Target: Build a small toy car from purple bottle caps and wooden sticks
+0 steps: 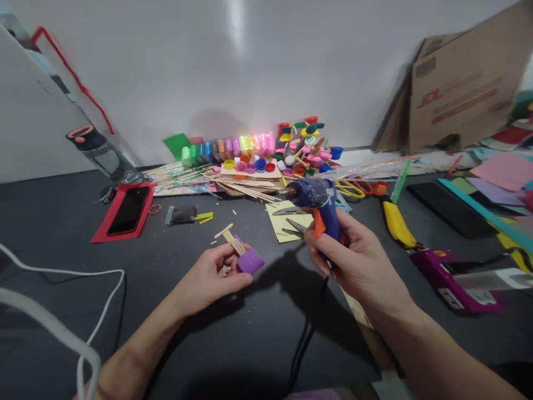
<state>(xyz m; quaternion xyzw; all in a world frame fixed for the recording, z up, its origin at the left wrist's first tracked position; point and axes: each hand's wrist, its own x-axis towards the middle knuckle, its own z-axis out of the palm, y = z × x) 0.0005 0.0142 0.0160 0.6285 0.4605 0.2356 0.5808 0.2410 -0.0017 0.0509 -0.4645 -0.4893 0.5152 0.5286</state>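
My left hand (214, 278) pinches a small craft piece (250, 260) made of purple sheet and wooden sticks, with a yellow-green strip and a short stick at its upper end. Wrapped in my right hand (345, 250) is a blue glue gun (314, 194) with an orange trigger; its nozzle points left, above and to the right of the craft piece, not touching it. The gun's dark cord hangs down below that hand. Behind the gun, scissors (296, 224) lie on a yellow sheet (277, 226).
A phone (130, 210) rests on red sheet at left, near a bottle (102, 155). Wooden sticks (250, 188), paint pots (260, 164) and clay tubs line the back. A yellow cutter (397, 224), purple device (453, 280) and cardboard (462, 83) are at right. White cable (62, 271) crosses the left.
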